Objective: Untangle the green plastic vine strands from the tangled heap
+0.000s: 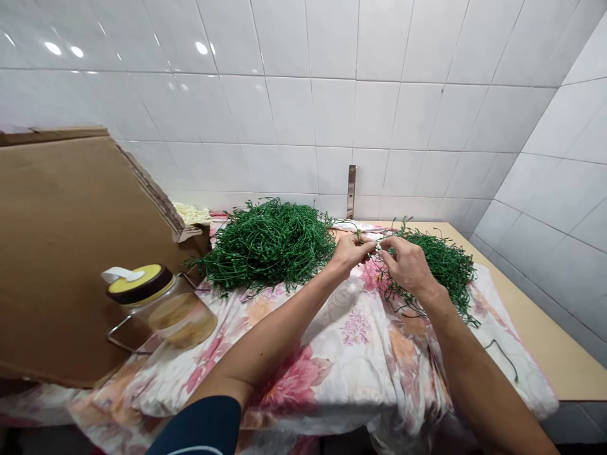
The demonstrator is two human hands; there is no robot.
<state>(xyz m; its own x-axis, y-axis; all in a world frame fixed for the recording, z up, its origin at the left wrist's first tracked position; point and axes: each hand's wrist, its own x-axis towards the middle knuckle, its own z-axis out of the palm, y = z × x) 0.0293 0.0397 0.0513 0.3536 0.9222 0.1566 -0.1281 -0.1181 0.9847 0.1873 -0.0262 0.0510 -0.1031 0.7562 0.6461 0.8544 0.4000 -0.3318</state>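
Note:
My left hand [351,253] and my right hand [405,262] meet over the cloth, fingertips almost touching. Between the left fingers is a thin green artificial stem [359,235], pinched near its end. The right thumb and index finger close on the same small spot; what exactly sits in them is too small to make out. A large heap of green artificial stems [270,246] with little budded tips lies to the left of my hands. Behind and beside my right hand spreads a smaller pile of green stems [443,265], partly hidden by that hand.
A floral cloth [332,373] covers most of the wooden table [535,322]. At left stand a large cardboard box [61,253] and a tilted clear jar [180,316] with a yellow-and-brown lid. One loose stem [505,357] lies at right. A white tiled wall [332,114] rises behind.

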